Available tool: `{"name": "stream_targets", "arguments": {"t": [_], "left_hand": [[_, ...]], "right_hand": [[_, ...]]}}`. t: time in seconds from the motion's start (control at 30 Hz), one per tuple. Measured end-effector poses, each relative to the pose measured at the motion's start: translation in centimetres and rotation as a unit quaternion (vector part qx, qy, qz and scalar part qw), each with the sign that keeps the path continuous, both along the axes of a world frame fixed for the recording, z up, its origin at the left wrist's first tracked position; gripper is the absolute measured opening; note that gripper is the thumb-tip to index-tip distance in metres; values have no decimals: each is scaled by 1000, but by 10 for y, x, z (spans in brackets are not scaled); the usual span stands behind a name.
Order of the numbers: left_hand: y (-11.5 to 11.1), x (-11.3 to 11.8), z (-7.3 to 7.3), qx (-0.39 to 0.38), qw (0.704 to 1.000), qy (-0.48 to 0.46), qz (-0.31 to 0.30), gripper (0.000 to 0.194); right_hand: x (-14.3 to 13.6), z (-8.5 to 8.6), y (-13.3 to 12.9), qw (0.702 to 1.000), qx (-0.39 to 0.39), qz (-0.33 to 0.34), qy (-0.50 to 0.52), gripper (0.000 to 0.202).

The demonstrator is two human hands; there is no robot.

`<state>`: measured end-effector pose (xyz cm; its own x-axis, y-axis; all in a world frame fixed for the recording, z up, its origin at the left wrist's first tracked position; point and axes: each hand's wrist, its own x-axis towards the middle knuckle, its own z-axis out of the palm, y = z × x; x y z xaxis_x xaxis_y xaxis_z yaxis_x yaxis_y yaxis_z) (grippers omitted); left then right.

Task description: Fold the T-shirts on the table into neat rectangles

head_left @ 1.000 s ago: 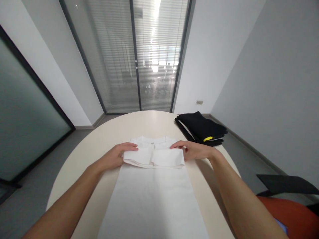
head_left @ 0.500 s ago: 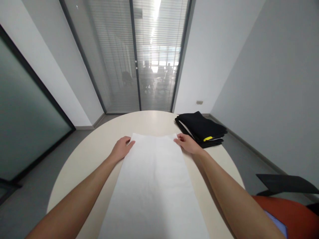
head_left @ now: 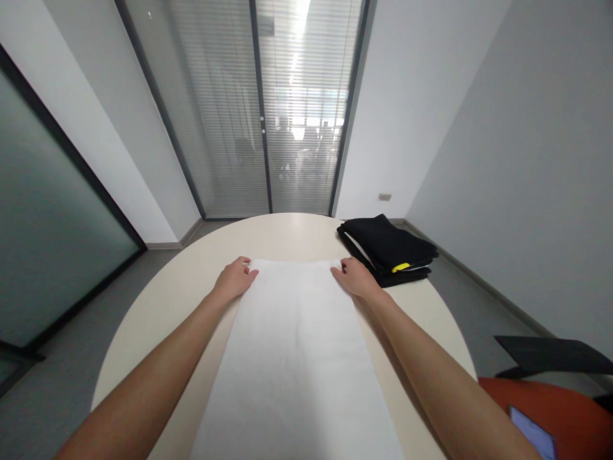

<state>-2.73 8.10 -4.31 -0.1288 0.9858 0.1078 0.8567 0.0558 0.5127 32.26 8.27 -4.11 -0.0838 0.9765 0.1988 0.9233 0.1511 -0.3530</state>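
A long white cloth [head_left: 297, 351] lies flat on the round table, running from the near edge of the view toward the table's far side. Faint creases show along its middle. My left hand [head_left: 235, 278] is closed on its far left corner, thumb on top and fingers at the edge. At the far right corner, my right hand [head_left: 355, 277] pinches the cloth in the same way. The far edge between both hands looks straight. Just beyond my right hand sits a stack of folded black clothes [head_left: 385, 246] with a yellow patch at its front.
The pale round table [head_left: 158, 313] fills the middle of the view. A red-orange chair [head_left: 569, 415] with a black armrest stands at the right, a phone-like device [head_left: 532, 433] on its seat. Behind the table is a glass partition [head_left: 230, 128] with blinds.
The far edge of the cloth has gone from slightly sagging to straighter. Both hands have shifted only a little, keeping hold of the corners.
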Motion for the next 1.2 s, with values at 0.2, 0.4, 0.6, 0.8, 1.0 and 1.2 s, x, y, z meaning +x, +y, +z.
{"name": "stream_targets", "arguments": {"t": [0.2,0.4,0.6,0.8,1.0,1.2], "left_hand": [[2,-2,6,-28,997,10,-64,16],[-4,1,9,-50,987,-147,-49,25],[-4,7,14,-59,922,-382,-23,34],[-10,15,19,-86,886,-455,11,18],[-18,16,19,-123,868,-480,-12,24],[-8,17,16,-24,837,-541,-79,17]], "right_hand": [[6,1,5,996,-42,30,75,21],[15,-7,11,963,-120,16,241,23],[5,-4,11,902,-104,4,419,35],[1,-3,12,893,-83,-11,443,52],[8,-9,13,882,-167,-21,440,34],[-2,2,15,849,-81,14,522,36]]}}
